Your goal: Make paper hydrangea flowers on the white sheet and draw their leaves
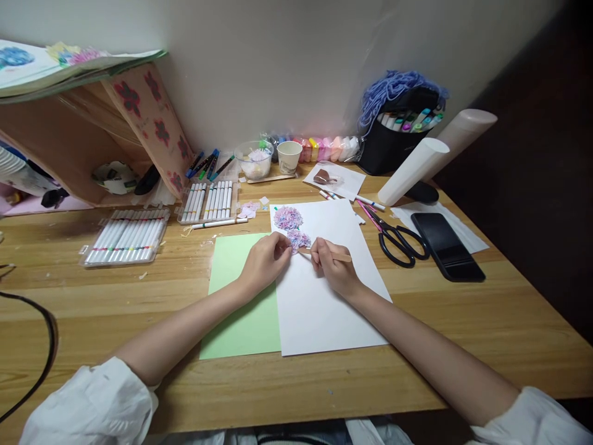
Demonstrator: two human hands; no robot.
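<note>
Right hand [331,262] closed on wooden stick [341,257] | tip leftward — at lower flower cluster [299,238] | left hand [266,259] nearer — hold we cannot tell

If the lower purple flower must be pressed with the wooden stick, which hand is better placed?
Probably the right hand: it holds the wooden stick, with its tip toward the lower purple flower. The left hand is at the flower's edge, without a visible stick.
</note>
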